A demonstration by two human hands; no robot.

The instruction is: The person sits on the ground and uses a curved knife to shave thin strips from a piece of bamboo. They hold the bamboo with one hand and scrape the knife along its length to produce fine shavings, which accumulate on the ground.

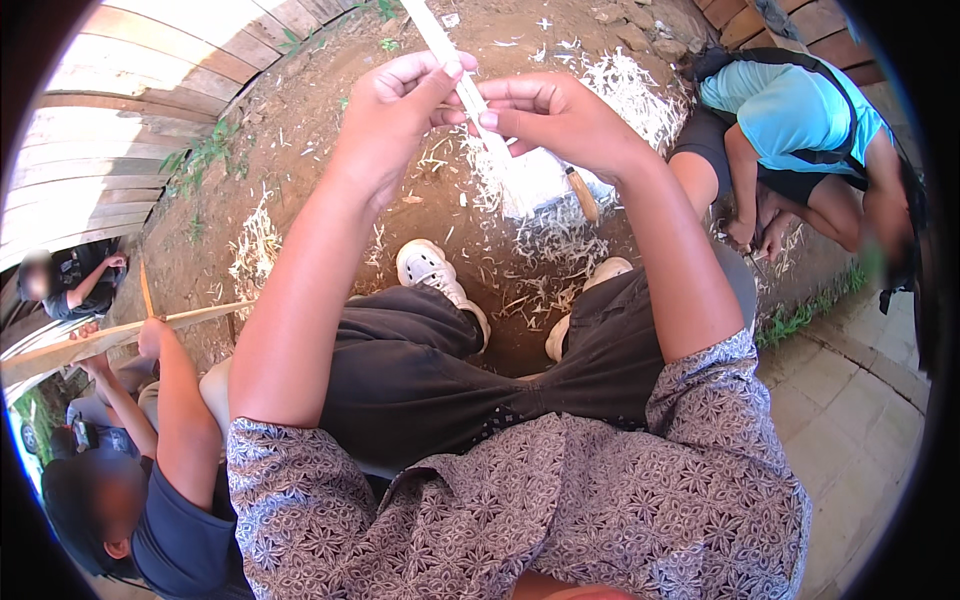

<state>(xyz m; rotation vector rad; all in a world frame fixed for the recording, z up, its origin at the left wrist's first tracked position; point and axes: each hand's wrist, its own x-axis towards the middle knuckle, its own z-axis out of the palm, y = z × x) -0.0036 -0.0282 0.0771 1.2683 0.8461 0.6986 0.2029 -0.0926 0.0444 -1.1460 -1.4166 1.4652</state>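
1. The knife (583,193) sits in the right hand (560,120) with its blade close to the fingers of the left hand (395,105); I reckon a slip along the strip could nick them.
2. The thin pale strip (452,62) looks brittle, and too much bend between the hands could snap it.
3. Both hands are closed around the strip, top centre of the frame, thumbs pinching it; it runs up past them toward the upper edge.
4. Shavings (560,235) litter the dirt ground (300,150) below, by the white shoes (430,270).
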